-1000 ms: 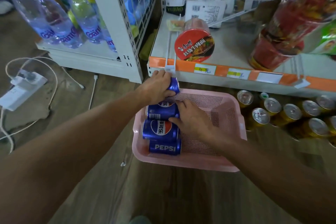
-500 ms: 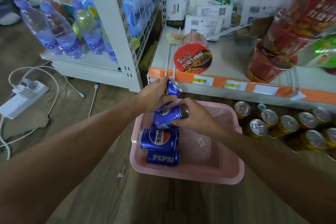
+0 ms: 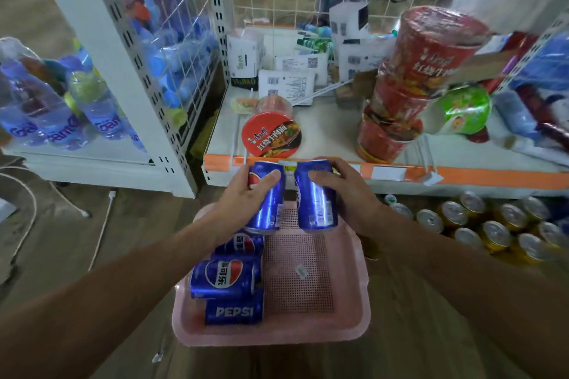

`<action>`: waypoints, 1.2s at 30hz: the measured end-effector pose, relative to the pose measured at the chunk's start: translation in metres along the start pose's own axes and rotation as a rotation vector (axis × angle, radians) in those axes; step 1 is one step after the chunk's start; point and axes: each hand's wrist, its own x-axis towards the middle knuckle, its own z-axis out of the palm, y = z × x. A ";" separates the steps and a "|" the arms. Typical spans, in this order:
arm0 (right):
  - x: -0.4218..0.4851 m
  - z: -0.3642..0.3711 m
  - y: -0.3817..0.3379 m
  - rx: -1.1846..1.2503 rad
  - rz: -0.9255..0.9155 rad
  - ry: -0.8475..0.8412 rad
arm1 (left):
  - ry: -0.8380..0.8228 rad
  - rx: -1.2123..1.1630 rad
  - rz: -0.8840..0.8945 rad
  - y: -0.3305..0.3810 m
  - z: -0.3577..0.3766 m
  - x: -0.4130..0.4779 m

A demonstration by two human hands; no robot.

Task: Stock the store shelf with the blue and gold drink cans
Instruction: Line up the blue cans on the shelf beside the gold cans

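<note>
Step in hand: transfer. Your left grip (image 3: 241,204) wraps the first Pepsi can (image 3: 271,212), your right grip (image 3: 354,194) the second Pepsi can (image 3: 317,206), both above the pink basket (image 3: 271,339). Likely next: stand them upright beside the gold cans (image 3: 492,226).

The left hand (image 3: 243,194) grips one blue can (image 3: 268,200), the right hand (image 3: 348,194) a second can (image 3: 315,203) — side by side over the pink basket (image 3: 348,317), near the shelf (image 3: 477,174) edge. Three more cans (image 3: 224,278) lie in the basket's left side — gold cans (image 3: 492,224) stand below the shelf.
</note>
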 end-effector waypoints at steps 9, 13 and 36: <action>-0.054 -0.034 -0.011 -0.125 0.238 0.130 | 0.059 -0.245 -0.250 0.041 0.062 -0.039; -0.125 -0.040 -0.065 -0.145 0.304 0.153 | -0.013 -0.272 -0.396 0.082 0.071 -0.092; -0.453 -0.129 -0.575 -0.165 0.113 0.529 | -0.347 -0.191 -0.176 0.627 0.229 -0.310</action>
